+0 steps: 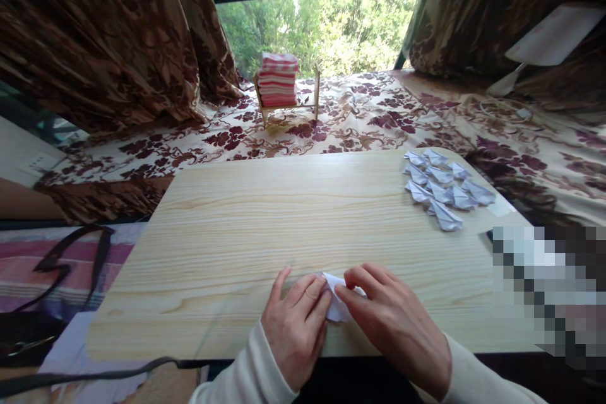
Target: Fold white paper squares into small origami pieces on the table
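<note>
A small piece of folded white paper [336, 309] lies near the front edge of the light wooden table [265, 221]. From the left, my left hand [298, 322] presses its fingertips onto the paper and holds it, with the index fingers' side bent and one finger sticking out. My right hand [392, 315] pinches the paper's right side between thumb and fingers. Part of the paper is hidden under both hands. At the table's far right corner sits a group of several small folded white paper pieces [440, 185], pointed in shape.
A flat white slip [502, 206] lies by the folded pieces. A blurred-out object [544, 284] covers the right edge. Behind the table, a small wooden rack [316, 98] bears stacked pink-and-white cloths [278, 80]. A lamp [553, 35] stands right; a dark strap [95, 265] lies left.
</note>
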Tool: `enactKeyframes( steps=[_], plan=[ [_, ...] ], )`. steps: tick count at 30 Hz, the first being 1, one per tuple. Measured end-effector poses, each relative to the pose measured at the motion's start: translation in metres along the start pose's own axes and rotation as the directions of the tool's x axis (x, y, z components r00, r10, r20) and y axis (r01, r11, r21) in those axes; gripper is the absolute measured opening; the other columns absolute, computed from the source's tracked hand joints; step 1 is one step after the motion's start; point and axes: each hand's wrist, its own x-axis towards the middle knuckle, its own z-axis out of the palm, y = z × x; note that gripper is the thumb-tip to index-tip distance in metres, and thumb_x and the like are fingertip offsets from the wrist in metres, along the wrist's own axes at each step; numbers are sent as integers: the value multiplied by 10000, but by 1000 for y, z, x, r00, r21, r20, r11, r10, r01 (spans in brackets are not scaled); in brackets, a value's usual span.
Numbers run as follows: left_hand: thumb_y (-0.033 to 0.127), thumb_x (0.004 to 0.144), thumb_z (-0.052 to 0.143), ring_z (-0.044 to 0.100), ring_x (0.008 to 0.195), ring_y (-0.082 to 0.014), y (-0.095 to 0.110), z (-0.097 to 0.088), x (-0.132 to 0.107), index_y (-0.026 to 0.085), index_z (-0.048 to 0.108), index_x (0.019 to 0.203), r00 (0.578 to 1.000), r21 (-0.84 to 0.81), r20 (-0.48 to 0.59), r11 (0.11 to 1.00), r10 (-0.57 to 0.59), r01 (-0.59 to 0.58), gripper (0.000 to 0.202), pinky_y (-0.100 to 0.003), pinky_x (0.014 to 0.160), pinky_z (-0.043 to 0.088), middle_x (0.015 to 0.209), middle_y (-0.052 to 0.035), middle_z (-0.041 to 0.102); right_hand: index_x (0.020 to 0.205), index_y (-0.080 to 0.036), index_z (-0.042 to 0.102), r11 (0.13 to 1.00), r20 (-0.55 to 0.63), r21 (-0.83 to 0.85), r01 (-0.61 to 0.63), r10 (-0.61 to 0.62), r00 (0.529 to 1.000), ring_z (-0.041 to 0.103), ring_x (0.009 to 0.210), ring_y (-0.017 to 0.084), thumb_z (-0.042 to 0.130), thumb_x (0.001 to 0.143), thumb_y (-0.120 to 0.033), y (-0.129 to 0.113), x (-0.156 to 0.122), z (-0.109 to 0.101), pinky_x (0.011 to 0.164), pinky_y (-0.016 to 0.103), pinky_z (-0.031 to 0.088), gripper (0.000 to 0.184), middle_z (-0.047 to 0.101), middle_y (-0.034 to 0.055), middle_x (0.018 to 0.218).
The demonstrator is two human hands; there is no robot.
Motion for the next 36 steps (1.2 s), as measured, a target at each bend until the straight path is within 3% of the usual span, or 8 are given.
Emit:
enactKeyframes(
  steps=[5,16,24,36],
  plan=[
    [185,881,375,511,1107,-201,-1,-3,-1,152,591,1094,999,-22,42,1000,-12,13,305,-485,1086,169,1103,-82,634,876,-171,601,999,24,31,5,-5,1000,438,737,175,469,896,-169,2,-5,6,653,304,347,134,537,44,826],
    [169,883,379,523,1111,-207,1,-5,-1,133,599,1082,1000,-30,2,999,-14,14,299,-487,1099,141,1100,-78,646,876,-165,602,999,7,36,11,-12,1000,433,736,174,425,919,-178,1,-6,2,648,306,339,183,538,45,817],
    [176,882,390,538,1088,-204,1,-6,1,146,614,1043,1000,-19,5,1000,-19,19,278,-486,1094,162,1072,-73,655,872,-179,601,1000,37,14,-1,0,999,427,740,172,530,870,-172,-2,-7,1,656,303,339,72,531,29,798],
    [195,899,374,538,1082,-202,2,-9,3,142,617,1024,999,-33,36,999,-34,35,278,-458,1097,147,1060,-67,659,881,-164,584,1000,45,19,24,-25,999,428,754,178,551,857,-172,-3,-8,7,672,311,332,41,548,30,824]
  ],
)
